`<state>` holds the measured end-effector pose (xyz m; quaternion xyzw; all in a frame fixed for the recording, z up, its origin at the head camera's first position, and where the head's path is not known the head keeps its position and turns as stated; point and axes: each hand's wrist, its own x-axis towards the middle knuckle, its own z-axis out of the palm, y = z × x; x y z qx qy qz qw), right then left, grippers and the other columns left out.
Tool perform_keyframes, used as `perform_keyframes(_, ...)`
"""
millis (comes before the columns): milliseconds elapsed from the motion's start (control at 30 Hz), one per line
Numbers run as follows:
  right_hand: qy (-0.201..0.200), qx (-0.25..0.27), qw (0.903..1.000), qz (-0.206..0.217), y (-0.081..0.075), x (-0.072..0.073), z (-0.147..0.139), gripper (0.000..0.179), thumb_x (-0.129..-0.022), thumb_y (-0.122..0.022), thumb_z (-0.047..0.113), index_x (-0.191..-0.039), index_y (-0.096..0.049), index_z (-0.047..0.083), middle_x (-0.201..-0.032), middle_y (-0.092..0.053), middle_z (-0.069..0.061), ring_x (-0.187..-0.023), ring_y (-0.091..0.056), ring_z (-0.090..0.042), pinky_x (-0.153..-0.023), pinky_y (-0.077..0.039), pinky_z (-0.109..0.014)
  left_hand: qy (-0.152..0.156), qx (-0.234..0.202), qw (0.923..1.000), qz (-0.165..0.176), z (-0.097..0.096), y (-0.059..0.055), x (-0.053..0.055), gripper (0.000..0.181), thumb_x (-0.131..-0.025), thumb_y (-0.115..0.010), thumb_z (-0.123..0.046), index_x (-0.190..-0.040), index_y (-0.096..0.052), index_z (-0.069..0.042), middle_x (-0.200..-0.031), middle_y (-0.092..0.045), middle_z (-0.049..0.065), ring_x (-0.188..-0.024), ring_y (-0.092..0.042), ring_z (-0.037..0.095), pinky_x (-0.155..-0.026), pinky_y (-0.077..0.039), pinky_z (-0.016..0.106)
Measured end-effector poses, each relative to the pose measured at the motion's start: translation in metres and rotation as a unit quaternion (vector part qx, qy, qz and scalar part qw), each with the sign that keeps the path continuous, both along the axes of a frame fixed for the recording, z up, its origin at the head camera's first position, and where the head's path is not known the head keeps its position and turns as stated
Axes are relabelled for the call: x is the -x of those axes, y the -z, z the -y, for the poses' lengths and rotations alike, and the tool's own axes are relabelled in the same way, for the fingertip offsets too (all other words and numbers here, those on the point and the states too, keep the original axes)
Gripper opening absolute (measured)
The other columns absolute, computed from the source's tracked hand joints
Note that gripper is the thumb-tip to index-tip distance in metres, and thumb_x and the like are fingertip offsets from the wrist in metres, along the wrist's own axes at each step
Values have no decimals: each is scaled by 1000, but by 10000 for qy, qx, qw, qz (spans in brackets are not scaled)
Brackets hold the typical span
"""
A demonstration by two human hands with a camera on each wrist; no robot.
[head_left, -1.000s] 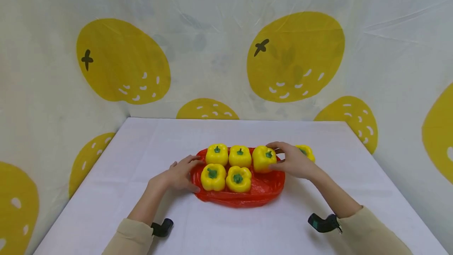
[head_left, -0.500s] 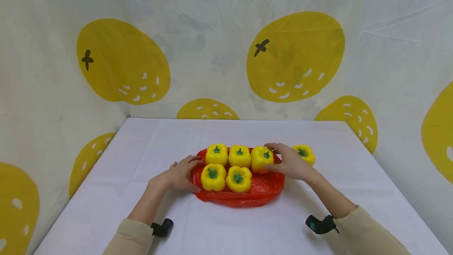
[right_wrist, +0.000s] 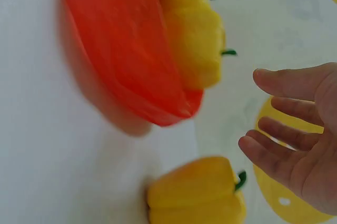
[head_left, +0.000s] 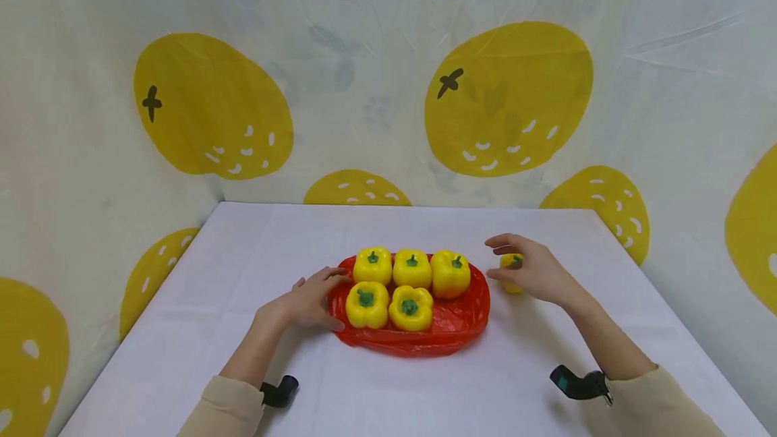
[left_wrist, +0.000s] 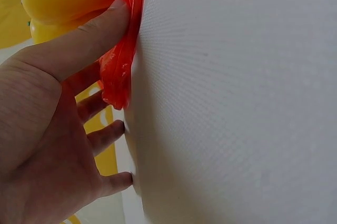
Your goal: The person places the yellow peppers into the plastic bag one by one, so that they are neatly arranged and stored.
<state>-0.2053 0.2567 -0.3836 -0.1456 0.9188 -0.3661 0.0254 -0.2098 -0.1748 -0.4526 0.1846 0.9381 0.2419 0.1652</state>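
A red plastic bag [head_left: 452, 319] lies spread open on the table, its rim rolled down around several yellow bell peppers [head_left: 367, 305]. Three stand in the far row and two in the near row. My left hand [head_left: 312, 299] holds the bag's left edge; in the left wrist view the thumb [left_wrist: 100, 34] lies against the red plastic and the other fingers spread behind it. My right hand [head_left: 537, 272] hovers over a loose yellow bell pepper [right_wrist: 197, 192] right of the bag, fingers apart and holding nothing. In the head view it partly hides that pepper.
A white cloth covers the table [head_left: 291, 235]. Behind it hangs a pale curtain [head_left: 358, 86] printed with large yellow fruit. A small black camera sits on each wrist.
My right hand has let go of the bell pepper at the far right of the bag, after shifting it slightly left, and moved right over the loose pepper. The left hand stays in place.
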Motion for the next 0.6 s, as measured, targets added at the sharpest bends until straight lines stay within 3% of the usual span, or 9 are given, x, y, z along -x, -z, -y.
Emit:
perform_keyframes(200,308,15,9995,-105,-6,3,-33,52,-94,-77,20,-138,-56,2,-136,-58,-22,-126,-55,-43,-98,-51,-54,5,38,10000,15,0,-1,1,81,-76,-91,-26,-147,-53,-23,-159,-37,10,-149,-27,34,-116,-9,74)
perform_keyframes(333,323,-165,9992,-138,-2,6,-52,60,-92,-79,22,-141,-52,0,-142,-51,-26,-131,-46,-49,-105,-41,-64,4,118,9999,-11,-1,1,2,82,-77,-90,-27,-149,-52,-22,-160,-36,9,-150,-25,33,-116,-9,73)
perform_keyframes(467,218,-367,9986,301,7,7,-66,75,-90,-80,27,-149,-42,1,-151,-38,-32,-133,-36,-59,-101,-40,-73,-4,70,10000,38,-1,-2,0,83,-76,-91,-26,-149,-52,-21,-159,-36,10,-149,-28,34,-116,-9,73)
perform_keyframes(600,-1,-232,9971,731,15,8,-72,82,-90,-80,28,-155,-36,5,-156,-32,-32,-136,-33,-60,-97,-44,-72,56,-39,10000,7,-1,-4,-1,80,-76,-91,-25,-147,-54,-19,-158,-38,12,-148,-28,37,-114,-9,75)
